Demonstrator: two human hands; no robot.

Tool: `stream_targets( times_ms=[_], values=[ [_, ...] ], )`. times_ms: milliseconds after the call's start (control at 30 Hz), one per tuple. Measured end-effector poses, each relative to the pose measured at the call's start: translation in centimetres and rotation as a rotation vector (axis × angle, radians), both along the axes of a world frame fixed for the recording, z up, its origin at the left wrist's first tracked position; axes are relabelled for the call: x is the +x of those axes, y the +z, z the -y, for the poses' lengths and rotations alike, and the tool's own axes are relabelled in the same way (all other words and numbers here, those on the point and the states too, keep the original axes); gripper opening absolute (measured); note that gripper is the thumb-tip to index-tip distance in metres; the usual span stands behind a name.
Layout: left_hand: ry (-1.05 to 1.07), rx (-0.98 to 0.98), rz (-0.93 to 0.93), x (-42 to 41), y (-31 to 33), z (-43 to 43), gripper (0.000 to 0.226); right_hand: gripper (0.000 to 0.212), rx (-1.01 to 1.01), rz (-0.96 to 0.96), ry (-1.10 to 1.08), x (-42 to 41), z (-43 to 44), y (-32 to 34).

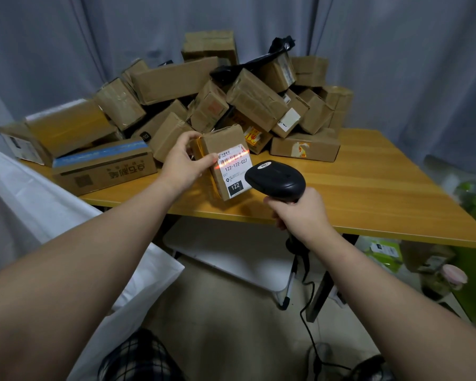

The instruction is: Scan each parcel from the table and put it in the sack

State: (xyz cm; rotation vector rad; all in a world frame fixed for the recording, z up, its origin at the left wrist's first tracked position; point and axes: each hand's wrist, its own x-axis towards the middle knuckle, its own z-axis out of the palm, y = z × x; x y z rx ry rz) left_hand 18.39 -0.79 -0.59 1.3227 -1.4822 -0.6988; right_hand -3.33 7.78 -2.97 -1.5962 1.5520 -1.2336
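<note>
Cardboard parcel (pixel 226 163) is gripped by the left hand (pixel 183 163) above the bench (pixel 368 177); the right hand (pixel 300 213) grips a scanner (pixel 275 178), red line crossing the label (pixel 235 167).

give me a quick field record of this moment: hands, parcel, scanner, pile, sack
left hand: holds a small cardboard parcel, its label turned toward the scanner
right hand: grips the black corded scanner by its handle
red beam: falls across the barcode on the label
table: wooden, the held parcel is over its front part
pile: many cardboard parcels heaped at the back of the table
sack: white, at the person's left beside the table
stage: parcel being scanned, not yet in the sack
</note>
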Motion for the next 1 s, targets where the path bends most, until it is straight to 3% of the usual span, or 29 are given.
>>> stream_targets(
  times_ms=[800,1000],
  values=[
    [0.017,-0.027,-0.013,-0.45,-0.14,-0.14,0.056,0.015,0.020,0.049,-0.044,0.33,0.09,-0.38],
    [0.004,-0.036,-0.033,-0.43,0.08,-0.69,0.053,0.013,-0.038,0.092,0.082,0.41,-0.07,-0.49]
  ],
)
